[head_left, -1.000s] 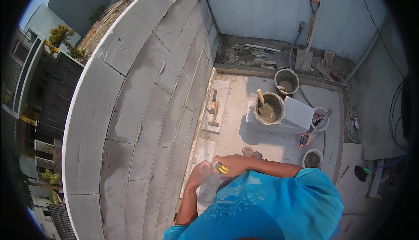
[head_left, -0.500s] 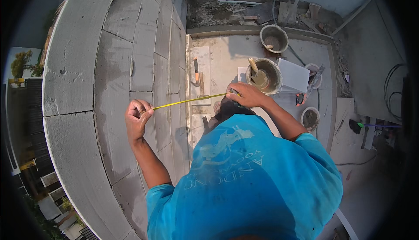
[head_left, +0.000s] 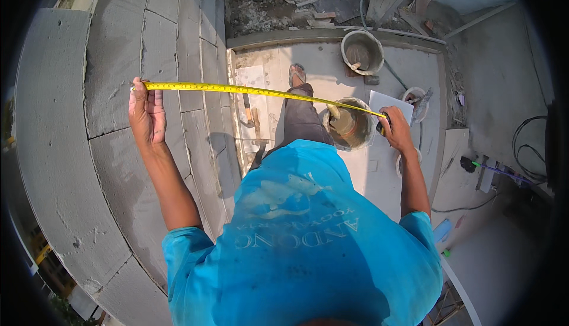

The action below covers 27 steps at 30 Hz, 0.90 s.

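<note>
Looking straight down here, so everything bends a bit at the edges. The left hand (head_left: 147, 114) lies flat on top of the grey block wall (head_left: 112, 59), fingers stretched out and mostly open, pinning the free end of a yellow tape measure (head_left: 255, 91) against the block with the thumb side. The tape runs taut and nearly level from there across the wall face and out over the floor to the right hand (head_left: 396, 130). That hand is curled closed around the tape's case, which is mostly hidden in the grip, so only a dark bit pokes out near the thumb.

Under the tape's right end sits a bucket (head_left: 349, 126) with wet mortar and a tool handle sticking out of it. Just beside it leans a white rectangular board (head_left: 391, 102). A second, emptier-looking bucket (head_left: 362, 50) stands further back near the rubble strip along the far wall. A trowel (head_left: 248, 110) lies on a pale board on the floor close to the wall base, right below the tape. One sandalled foot (head_left: 297, 75) shows beyond the blue shirt (head_left: 302, 237).
</note>
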{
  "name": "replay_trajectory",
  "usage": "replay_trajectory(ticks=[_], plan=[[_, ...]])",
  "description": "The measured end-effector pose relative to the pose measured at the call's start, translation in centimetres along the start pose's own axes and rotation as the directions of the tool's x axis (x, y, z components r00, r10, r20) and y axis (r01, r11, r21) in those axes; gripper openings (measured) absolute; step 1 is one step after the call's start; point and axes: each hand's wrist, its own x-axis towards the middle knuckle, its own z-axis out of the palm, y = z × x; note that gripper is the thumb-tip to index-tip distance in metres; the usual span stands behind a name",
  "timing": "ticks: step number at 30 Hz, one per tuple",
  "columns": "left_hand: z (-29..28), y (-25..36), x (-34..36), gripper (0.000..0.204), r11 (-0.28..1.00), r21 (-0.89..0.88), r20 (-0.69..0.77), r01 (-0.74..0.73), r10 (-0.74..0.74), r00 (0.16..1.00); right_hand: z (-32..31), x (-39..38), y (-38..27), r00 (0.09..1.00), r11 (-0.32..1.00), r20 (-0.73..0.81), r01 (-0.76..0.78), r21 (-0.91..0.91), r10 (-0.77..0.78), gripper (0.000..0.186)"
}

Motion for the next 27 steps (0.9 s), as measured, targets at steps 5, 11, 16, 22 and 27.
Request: replay_trajectory(ticks=[5, 11, 16, 22, 27], plan=[[8.8, -2.6, 14.4, 0.035, 0.997, -0.037, -0.083, -0.075, 0.072, 0.994, -0.9, 4.1, 11.5, 0.973, 0.978, -0.12, -0.204, -0.045, 0.197, 0.02], [20.3, 2.9, 26.4, 0.028, 0.968, -0.147, -0.133, -0.203, 0.184, 0.974, -0.1, 15.9, 16.3, 0.967, 0.978, -0.152, -0.209, -0.026, 0.203, 0.026], [20.1, 7.1, 27.5, 0.024, 0.848, -0.298, -0.318, -0.438, 0.344, 0.883, -2.0, 34.6, 10.9, 0.92, 0.934, -0.252, -0.23, 0.274, 0.3, 0.036], [19.3, 8.9, 29.0, 0.026, 0.748, -0.285, -0.586, -0.6, 0.359, 0.726, -5.6, 58.0, -2.7, 0.937, 0.747, -0.235, -0.038, 0.664, 0.257, 0.031], [16.9, 9.7, 28.0, 0.026, 0.545, -0.356, -0.695, -0.759, 0.389, 0.605, -10.6, 70.0, -21.5, 0.989, 0.696, -0.126, 0.147, 0.702, -0.082, 0.031]])
